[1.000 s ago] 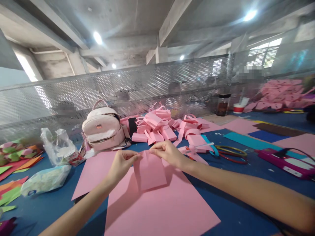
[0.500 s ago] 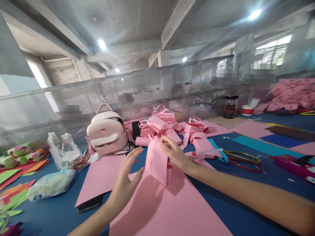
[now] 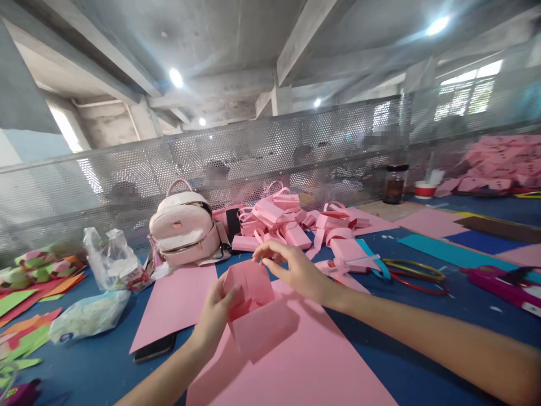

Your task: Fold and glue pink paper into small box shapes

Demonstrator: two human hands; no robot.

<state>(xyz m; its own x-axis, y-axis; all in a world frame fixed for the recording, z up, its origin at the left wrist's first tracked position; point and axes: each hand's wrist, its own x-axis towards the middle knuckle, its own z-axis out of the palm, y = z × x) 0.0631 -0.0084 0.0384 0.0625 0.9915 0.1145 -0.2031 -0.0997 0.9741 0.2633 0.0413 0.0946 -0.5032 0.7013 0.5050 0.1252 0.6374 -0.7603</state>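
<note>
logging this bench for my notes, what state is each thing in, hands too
left hand: closed on the left side of the box
right hand: fingers bent at the box's upper edge; grip unclear
box: open, inside showing
large sheet: flat
backpack: upright
phone: partly covered by the small sheet
jar: upright, lid on, dark contents
pink pile: heaped loosely

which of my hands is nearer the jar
Right: your right hand is left of the jar, nearer you; your left hand, holding folded pink paper, is farther left.
</note>
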